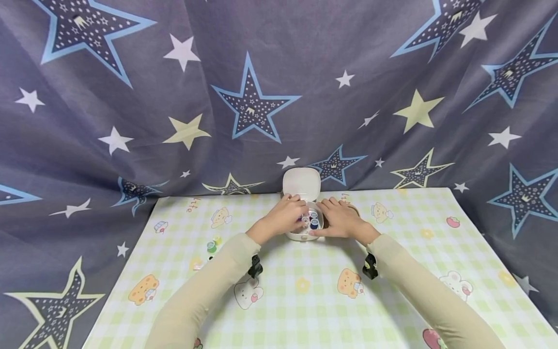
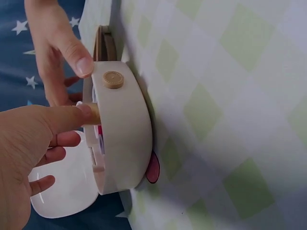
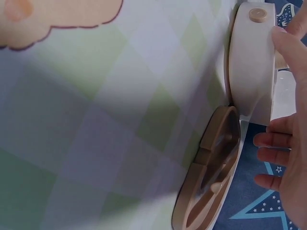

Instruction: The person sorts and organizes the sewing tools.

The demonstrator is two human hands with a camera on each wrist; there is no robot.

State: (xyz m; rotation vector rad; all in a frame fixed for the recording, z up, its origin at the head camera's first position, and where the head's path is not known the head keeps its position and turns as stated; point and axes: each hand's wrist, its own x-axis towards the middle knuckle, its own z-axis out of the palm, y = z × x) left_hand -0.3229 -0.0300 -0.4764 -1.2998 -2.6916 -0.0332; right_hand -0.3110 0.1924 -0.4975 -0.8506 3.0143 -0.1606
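Note:
A small white sewing box (image 1: 301, 236) stands on the table with its white lid (image 1: 302, 183) tipped back. Blue thread spools (image 1: 314, 223) lie inside it. From the left, my left hand (image 1: 286, 214) reaches over the opening, its thumb and forefinger pinching a beige thread spool (image 2: 93, 115) just at the front rim. My right hand (image 1: 342, 219) holds the box's right side, thumb on the front rim and the other fingers toward the side and back. A tan button (image 2: 113, 79) marks the box's front wall.
A tan compartment tray (image 3: 206, 179) lies right of the box, partly hidden by the right hand in the head view. At the table's left, a green spool (image 1: 211, 247) and a yellow spool (image 1: 217, 239) stand near other small items. Star-patterned cloth (image 1: 257, 165) hangs behind the table.

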